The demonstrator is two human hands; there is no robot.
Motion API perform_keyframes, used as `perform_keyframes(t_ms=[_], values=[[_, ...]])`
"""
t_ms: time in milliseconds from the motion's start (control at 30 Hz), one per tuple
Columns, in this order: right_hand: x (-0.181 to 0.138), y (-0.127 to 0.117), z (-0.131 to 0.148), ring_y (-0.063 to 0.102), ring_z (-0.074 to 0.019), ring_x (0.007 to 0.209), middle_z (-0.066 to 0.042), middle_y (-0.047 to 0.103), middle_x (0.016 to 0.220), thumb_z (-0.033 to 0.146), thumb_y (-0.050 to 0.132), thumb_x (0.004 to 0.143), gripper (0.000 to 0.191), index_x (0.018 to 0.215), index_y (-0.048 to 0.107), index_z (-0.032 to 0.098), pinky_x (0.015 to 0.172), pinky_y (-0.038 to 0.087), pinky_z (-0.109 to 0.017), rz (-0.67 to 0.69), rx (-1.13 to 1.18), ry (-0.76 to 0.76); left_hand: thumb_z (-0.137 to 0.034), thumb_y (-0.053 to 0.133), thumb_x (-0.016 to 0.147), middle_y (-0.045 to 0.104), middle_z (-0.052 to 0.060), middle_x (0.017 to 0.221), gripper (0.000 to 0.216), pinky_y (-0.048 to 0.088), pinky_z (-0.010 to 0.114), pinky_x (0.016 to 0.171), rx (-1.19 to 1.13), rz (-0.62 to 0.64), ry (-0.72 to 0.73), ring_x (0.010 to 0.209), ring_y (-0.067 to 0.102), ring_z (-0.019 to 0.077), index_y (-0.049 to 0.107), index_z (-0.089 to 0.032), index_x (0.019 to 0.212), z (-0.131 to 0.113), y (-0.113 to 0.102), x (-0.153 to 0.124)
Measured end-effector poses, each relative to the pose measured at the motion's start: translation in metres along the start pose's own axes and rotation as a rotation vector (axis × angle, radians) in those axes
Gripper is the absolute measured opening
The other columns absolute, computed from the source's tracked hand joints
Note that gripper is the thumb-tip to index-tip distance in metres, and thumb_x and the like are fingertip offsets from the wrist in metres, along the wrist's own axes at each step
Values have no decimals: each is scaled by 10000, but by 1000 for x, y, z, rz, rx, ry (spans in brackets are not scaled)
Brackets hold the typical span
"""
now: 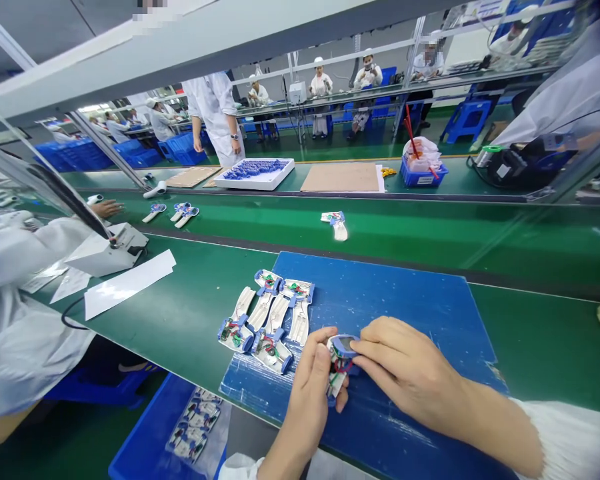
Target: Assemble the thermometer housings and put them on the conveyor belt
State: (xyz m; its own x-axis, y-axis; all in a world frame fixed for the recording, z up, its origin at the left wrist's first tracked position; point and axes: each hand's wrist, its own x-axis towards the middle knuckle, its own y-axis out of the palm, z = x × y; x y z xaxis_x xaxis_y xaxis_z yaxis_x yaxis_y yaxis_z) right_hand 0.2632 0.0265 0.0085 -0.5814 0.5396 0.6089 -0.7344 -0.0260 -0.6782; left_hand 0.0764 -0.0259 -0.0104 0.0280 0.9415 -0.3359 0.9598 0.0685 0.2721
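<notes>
Both my hands hold one small white and blue device half-shell (pixel 341 363) with red and green wires inside, just above a blue work mat (pixel 405 300). My left hand (pixel 313 393) wraps its fingers round the lower part of the shell. My right hand (pixel 405 370) pinches the blue top end with thumb and fingertips. Several more open shells (pixel 267 320) with exposed wiring lie in a cluster on the mat, just left of my hands.
A green conveyor belt (pixel 430 230) carries one shell (pixel 336 225) and others (pixel 180 212). A co-worker in white sits at left (pixel 25 313) beside paper sheets (pixel 125 283). A blue bin of parts (pixel 195 427) is below the bench edge. Trays and cardboard lie beyond.
</notes>
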Motion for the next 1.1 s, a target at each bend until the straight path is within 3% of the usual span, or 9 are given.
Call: perform_keyframes(t_ms=[200,467,567,733,800,867,967,1100], values=[[4,-11,7,586,-211,912,-85,676,988,48,554,1021,152,1092,628,159,759,490,-381,67,102,33,-650,505,1004,574,-25,688,514,374,218,503,-15,15,10,528,475,85,667,-176,1119,-5,4,-2],[2,-13,9,567,-202,871,-75,667,950,48,529,1025,166,971,629,168,750,468,-381,74,93,43,-583,431,1055,598,4,803,469,447,250,601,191,152,100,647,534,124,658,-205,1217,-6,-9,-3],[2,-11,9,550,-190,816,-67,652,898,57,517,1031,185,963,653,164,701,450,-362,60,79,32,-578,553,1008,643,36,968,431,491,264,664,274,181,196,791,586,162,653,-247,1265,-7,-12,-3],[2,0,7,533,-180,767,-50,638,849,64,489,1046,225,1097,677,174,676,440,-344,32,56,17,-513,714,929,719,35,999,337,519,303,854,408,57,299,916,648,194,698,-244,1131,-10,-11,1],[1,1,4,566,-185,806,-57,664,903,79,506,1048,212,1161,651,184,708,470,-344,11,81,25,-509,726,919,728,35,968,338,524,291,808,408,45,296,854,651,178,710,-230,1107,-10,-13,3],[0,-1,-1,604,-199,877,-71,676,995,167,566,1052,195,1238,616,192,743,512,-350,34,80,78,-528,735,907,708,19,900,372,506,256,666,346,39,256,693,611,131,706,-214,1104,-8,-15,5],[-6,-5,-6,638,-263,1004,-128,664,1168,343,613,1041,343,1340,575,179,827,569,-427,142,-91,135,-568,743,887,633,-29,757,429,444,216,502,164,-27,170,519,525,80,680,-194,1087,-5,-17,10],[-14,-4,-25,665,-293,1011,-161,683,1184,290,525,1057,307,1311,618,146,800,588,-446,221,-299,11,-561,743,892,635,-23,705,468,458,206,452,-29,-42,78,487,564,92,670,-172,1142,-7,-12,14]])
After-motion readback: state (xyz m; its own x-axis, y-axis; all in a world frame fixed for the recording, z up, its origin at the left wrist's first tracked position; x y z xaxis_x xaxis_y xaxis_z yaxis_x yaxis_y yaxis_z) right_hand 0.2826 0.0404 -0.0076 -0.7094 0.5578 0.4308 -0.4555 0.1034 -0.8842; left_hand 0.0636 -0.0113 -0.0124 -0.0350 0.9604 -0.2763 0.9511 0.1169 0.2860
